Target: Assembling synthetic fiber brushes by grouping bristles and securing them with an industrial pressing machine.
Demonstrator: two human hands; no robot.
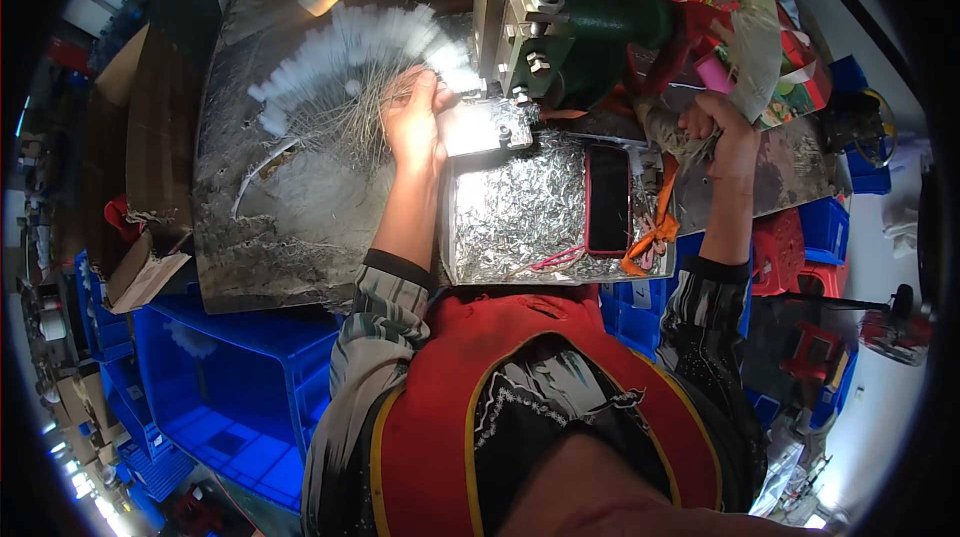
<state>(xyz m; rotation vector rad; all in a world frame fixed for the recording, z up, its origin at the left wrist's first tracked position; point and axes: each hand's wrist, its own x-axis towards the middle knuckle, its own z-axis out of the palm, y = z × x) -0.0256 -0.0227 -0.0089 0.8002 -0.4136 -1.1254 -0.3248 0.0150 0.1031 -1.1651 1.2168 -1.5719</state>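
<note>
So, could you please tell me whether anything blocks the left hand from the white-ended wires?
Nothing visible does; the left hand is at the edge of the wire pile, and the green press stands off to its right.

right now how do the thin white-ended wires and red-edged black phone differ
The thin white-ended wires are many, fanned out; the red-edged black phone is one rectangle. The wires lie mostly left of the left hand; the phone lies right of it.

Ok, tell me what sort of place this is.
Most likely a small factory or workshop: a green press-like machine, a fanned pile of white-ended wires by the left hand, and silvery clippings point to manual production work.
</note>
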